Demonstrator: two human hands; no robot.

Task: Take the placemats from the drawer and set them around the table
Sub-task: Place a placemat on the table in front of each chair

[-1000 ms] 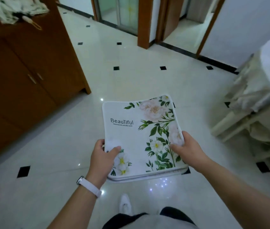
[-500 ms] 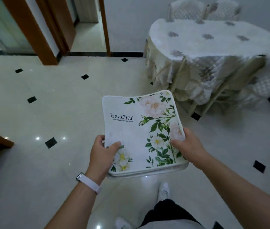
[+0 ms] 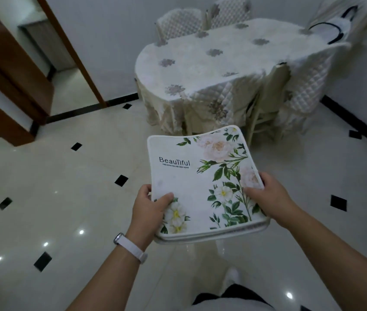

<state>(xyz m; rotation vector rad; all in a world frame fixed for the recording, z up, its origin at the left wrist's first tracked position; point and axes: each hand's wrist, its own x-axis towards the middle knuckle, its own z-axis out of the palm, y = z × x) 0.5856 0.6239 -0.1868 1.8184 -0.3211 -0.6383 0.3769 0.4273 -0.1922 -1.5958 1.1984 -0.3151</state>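
1. the left hand (image 3: 148,212) is gripping the near left edge of the stack of placemats (image 3: 200,187), thumb lying on top and fingers tucked underneath.
2. the right hand (image 3: 267,198) is clamping the near right edge the same way, so the stack is hanging level between both hands at about waist height, above the tiled floor (image 3: 65,198).
3. the stack is showing several layered edges along its near side, so more than one mat is being carried; how many, i cannot tell.
4. the table (image 3: 211,63), covered in a pale flowered cloth, is standing ahead, well apart from the mats, with covered chairs (image 3: 299,90) pushed in around it.
5. judging by this, no mat is lying on the table yet; the carrying step is underway.
6. risk: both hands are holding only the near edge, so the far end is drooping slightly and lower mats could be sliding out.
7. risk: the floor is looking glossy, so a hurried step could be slipping.
8. risk: the loose cloth could be bunching under a mat pushed across it.
9. risk: a bag (image 3: 335,30) is sitting at the far right end, crowding one place.
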